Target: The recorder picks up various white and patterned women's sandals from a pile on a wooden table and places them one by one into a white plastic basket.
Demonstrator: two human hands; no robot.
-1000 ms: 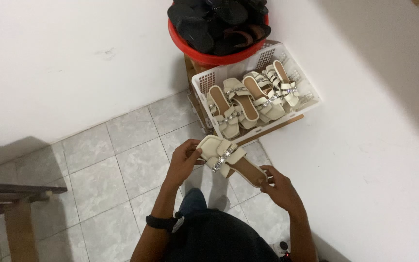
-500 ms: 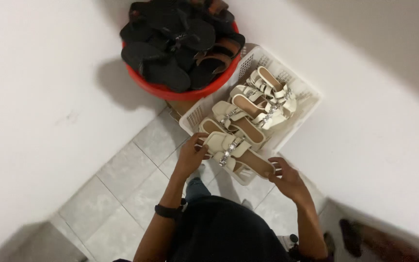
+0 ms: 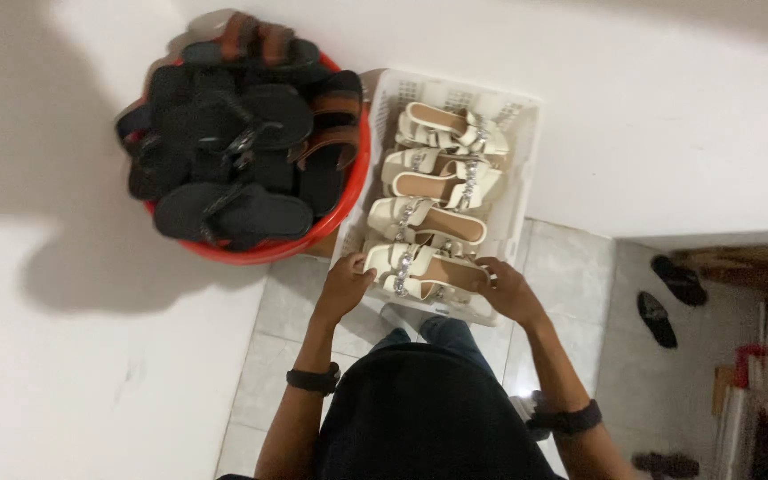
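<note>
Both hands grip one cream sandal (image 3: 424, 274) at the near end of the white crate (image 3: 526, 169), left hand (image 3: 348, 283) closed on its toe, right hand (image 3: 504, 289) on its heel, red tub (image 3: 264, 249) alongside.

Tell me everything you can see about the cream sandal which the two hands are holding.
The cream sandal lies sideways at the near end of the white basket, closest of four rows of similar sandals. It has a tan insole and cream straps with a shiny silver-looking chain trim. The left hand grips one end, the right hand the other.
</note>
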